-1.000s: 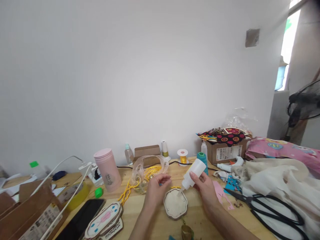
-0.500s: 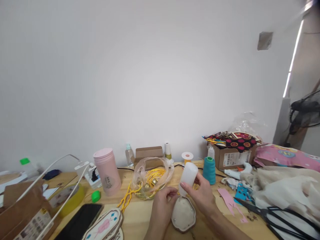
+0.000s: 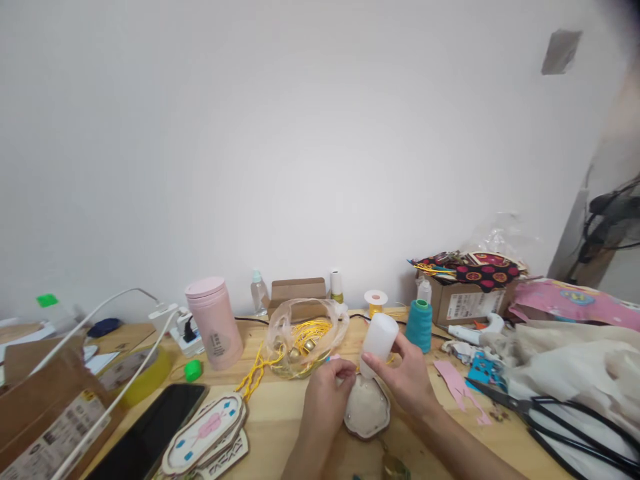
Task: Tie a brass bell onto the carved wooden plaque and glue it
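Note:
My right hand (image 3: pixel 407 380) grips a white plastic squeeze bottle (image 3: pixel 381 341), tilted with its lower end over the top edge of a scalloped plaque (image 3: pixel 367 408). The plaque is pale grey inside a darker rim, with small dots along the edge. At its upper left edge my left hand (image 3: pixel 327 393) is closed in a pinch; the exact fingertip contact is partly hidden. A bit of yellow cord shows behind the bottle. Below the plaque hangs or lies a blurred brass-coloured piece (image 3: pixel 395 467) at the picture's bottom edge.
Left of my hands lie stacked wooden plaques (image 3: pixel 210 430), a phone (image 3: pixel 150 430), a green cap (image 3: pixel 193 370) and a pink tumbler (image 3: pixel 216 327). A plastic bag (image 3: pixel 285 333) holds yellow cords and bells. To the right stand a teal thread cone (image 3: pixel 419 327) and black scissors (image 3: pixel 555 407).
The view has tipped slightly down, so things sit higher and more shows at the bottom, including the brass-coloured piece. Both hands, the bottle and the plaque keep nearly the same arrangement.

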{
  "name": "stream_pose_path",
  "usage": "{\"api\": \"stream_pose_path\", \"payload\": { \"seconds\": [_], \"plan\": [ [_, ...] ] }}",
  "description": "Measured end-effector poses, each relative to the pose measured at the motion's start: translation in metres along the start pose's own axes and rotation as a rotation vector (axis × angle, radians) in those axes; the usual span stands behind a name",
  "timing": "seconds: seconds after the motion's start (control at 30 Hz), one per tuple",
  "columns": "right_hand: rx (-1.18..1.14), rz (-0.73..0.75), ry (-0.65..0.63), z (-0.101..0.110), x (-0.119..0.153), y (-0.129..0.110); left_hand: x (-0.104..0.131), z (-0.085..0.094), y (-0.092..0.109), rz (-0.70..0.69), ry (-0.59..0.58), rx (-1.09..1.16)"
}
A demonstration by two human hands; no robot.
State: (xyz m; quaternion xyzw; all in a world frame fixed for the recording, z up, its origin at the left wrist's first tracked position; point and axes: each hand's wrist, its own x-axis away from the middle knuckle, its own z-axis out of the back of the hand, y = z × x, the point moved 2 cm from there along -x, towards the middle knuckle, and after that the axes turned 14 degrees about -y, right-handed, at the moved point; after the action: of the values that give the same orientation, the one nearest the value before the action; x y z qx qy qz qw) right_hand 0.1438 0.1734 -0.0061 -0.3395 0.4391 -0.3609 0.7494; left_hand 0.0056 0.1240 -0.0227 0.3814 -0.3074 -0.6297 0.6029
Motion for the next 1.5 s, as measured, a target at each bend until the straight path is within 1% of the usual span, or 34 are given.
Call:
{"api": "stream_pose_path", "payload": {
  "seconds": [0.2, 0.33, 0.57, 0.9, 1.0, 1.17, 1.37, 1.5],
  "plan": [
    [0.096, -0.002, -0.018, -0.001, 0.001, -0.001, 0.004, 0.001, 0.003, 0.002, -0.004, -0.081],
    [0.074, 0.028, -0.006, 0.0, 0.001, -0.002, 0.005, 0.001, 0.006, -0.035, -0.011, -0.157],
    [0.102, 0.044, -0.005, 0.0, 0.001, -0.004, 0.006, 0.001, 0.013, -0.099, -0.022, -0.3],
    [0.106, 0.046, -0.034, -0.002, 0.002, 0.0, 0.003, -0.001, 0.008, -0.091, -0.057, -0.303],
    [0.102, 0.053, -0.023, -0.003, 0.002, -0.001, 0.004, -0.002, 0.007, -0.095, -0.062, -0.31],
    [0.107, 0.056, -0.007, -0.001, 0.002, -0.002, 0.004, -0.001, 0.008, -0.085, -0.06, -0.299],
    [0.13, 0.052, -0.051, -0.003, 0.001, -0.002, 0.003, -0.002, 0.007, -0.086, -0.065, -0.304],
    [0.144, 0.054, -0.031, -0.002, 0.002, -0.002, 0.004, -0.001, 0.007, -0.079, -0.059, -0.307]
  ]
}}
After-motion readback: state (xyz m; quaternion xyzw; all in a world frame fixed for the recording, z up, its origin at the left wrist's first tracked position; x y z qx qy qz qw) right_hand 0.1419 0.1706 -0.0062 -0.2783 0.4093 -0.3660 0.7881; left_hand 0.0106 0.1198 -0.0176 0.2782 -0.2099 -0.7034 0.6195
